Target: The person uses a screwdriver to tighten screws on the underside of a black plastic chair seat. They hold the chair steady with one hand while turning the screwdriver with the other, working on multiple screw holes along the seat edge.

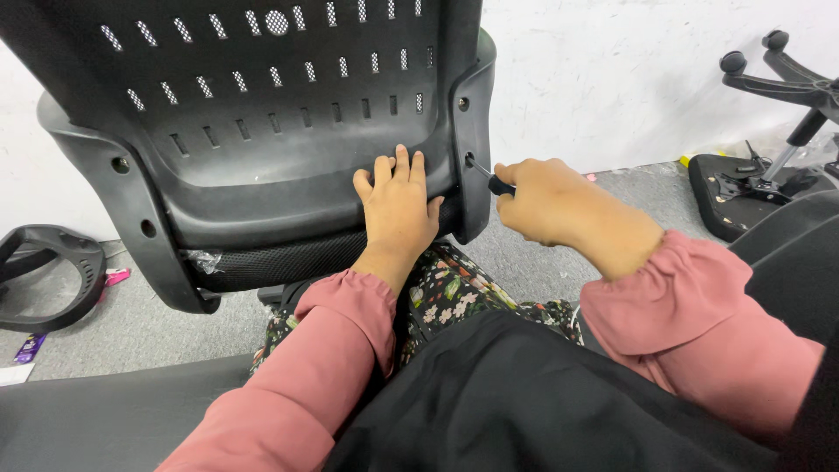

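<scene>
Fingers [398, 168] of the left hand [398, 210] are lying spread and flat against the black plastic chair back [262, 131] at centre frame, while the right hand [546, 199] is gripping a screwdriver [496, 182] whose tip is meeting a screw hole [469, 160] on the back's right-hand bracket. That shell is looking stiff, bulky and fairly light (probably smooth too), so bracing low on its curved panel seems the steadiest hold.
</scene>
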